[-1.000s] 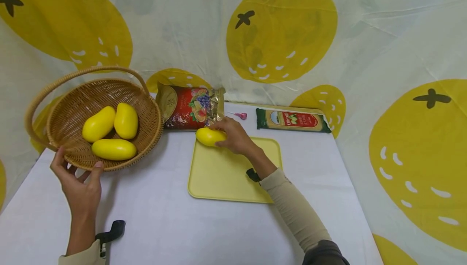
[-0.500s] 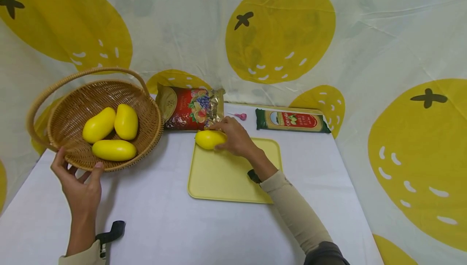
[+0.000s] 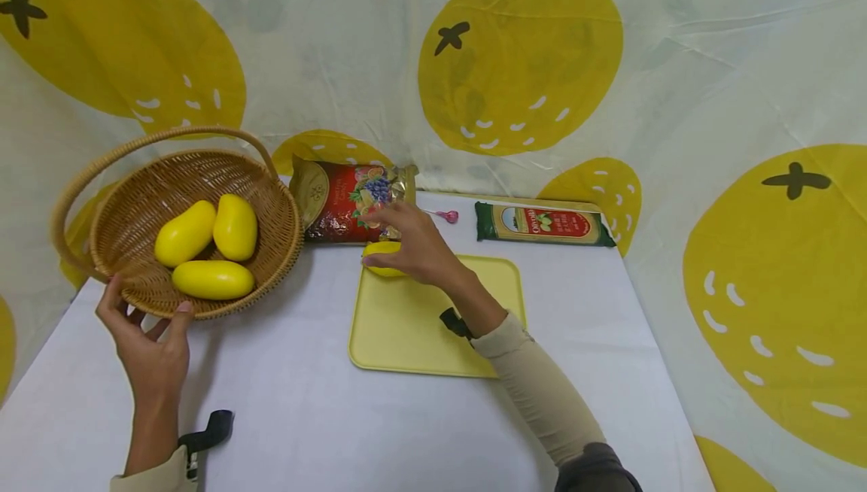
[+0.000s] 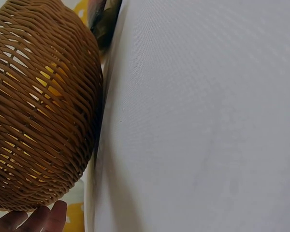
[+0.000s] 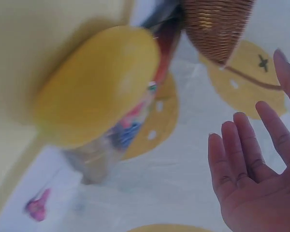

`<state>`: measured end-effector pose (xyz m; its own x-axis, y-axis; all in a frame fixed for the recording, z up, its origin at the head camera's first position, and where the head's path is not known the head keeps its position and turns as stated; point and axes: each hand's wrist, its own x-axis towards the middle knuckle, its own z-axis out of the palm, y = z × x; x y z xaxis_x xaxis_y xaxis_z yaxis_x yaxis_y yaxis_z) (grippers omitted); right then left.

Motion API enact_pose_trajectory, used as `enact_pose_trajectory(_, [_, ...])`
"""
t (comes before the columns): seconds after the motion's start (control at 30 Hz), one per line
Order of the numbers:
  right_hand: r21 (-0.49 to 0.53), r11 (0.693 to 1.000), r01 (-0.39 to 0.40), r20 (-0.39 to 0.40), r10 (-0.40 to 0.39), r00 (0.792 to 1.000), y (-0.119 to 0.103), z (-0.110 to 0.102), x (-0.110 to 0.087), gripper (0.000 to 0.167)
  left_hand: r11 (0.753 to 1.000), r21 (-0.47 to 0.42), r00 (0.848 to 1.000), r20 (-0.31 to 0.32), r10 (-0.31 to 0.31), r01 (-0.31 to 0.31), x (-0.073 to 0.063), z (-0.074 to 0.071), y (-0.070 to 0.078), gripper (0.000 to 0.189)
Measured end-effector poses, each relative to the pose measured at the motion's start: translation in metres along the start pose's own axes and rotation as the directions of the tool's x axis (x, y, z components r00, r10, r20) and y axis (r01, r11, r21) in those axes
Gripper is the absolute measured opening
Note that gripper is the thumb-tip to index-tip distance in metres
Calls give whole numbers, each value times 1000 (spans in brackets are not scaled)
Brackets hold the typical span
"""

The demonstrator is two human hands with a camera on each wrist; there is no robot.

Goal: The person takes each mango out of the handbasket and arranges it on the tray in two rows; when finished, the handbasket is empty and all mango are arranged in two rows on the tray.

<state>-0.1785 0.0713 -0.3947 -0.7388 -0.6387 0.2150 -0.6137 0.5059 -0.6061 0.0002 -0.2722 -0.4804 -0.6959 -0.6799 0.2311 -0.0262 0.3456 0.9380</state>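
Right hand [image 3: 420,247] is held with fingers spread, just clear of the yellow mango [image 5: 99,87] at the far-left corner of the yellow tray [image 3: 413,326]. Tilted wicker basket [image 3: 172,176] is gripped at its near rim by the left hand [image 3: 152,349].

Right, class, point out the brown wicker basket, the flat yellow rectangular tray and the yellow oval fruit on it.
Brown wicker basket [image 3: 181,180], head view: woven inside wall.
Flat yellow rectangular tray [image 3: 412,325], head view: bare middle surface.
Yellow oval fruit [image 5: 99,87], right wrist view: its middle.
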Motion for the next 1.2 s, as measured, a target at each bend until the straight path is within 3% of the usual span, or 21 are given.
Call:
enact_pose_trajectory(0.23, [45, 994, 98, -48, -96, 994, -29, 2, 16, 63, 1000, 1, 1000, -1, 7, -7, 0, 0, 1, 84])
enact_pose_trajectory(0.43, [77, 991, 112, -38, -109, 993, -52, 10, 33, 63, 1000, 2, 1000, -3, 8, -8, 1, 0, -1, 84])
enact_pose_trajectory(0.83, [145, 984, 100, 75, -111, 991, -87, 43, 60, 69, 1000, 3, 1000, -2, 1, -1, 1, 0, -3, 85])
enact_pose_trajectory(1.2, [187, 973, 138, 128, -163, 978, -105, 77, 82, 67, 1000, 9, 1000, 3, 8, -8, 0, 1, -1, 84])
